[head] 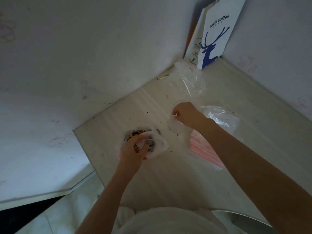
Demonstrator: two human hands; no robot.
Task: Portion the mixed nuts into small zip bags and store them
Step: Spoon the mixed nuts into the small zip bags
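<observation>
A clear plastic bag of mixed nuts (135, 133) sits open on the pale table (160, 179), left of centre. My left hand (133, 152) is over its near side, fingers curled around a small clear zip bag (141, 144) with a few nuts at its mouth. To the right, my right hand (184, 114) pinches the rim of a clear round plastic lid or container (173, 126) lying on the table. A stack of small zip bags with pink strips (204, 152) lies under my right forearm.
A white and blue paper coffee bag (214, 34) leans in the far corner against the wall. In front of it lies a large crumpled clear bag (187, 80). Another clear bag (221, 119) lies at the right. Crumbs dot the table, and a small green stick (163, 76) lies by the wall.
</observation>
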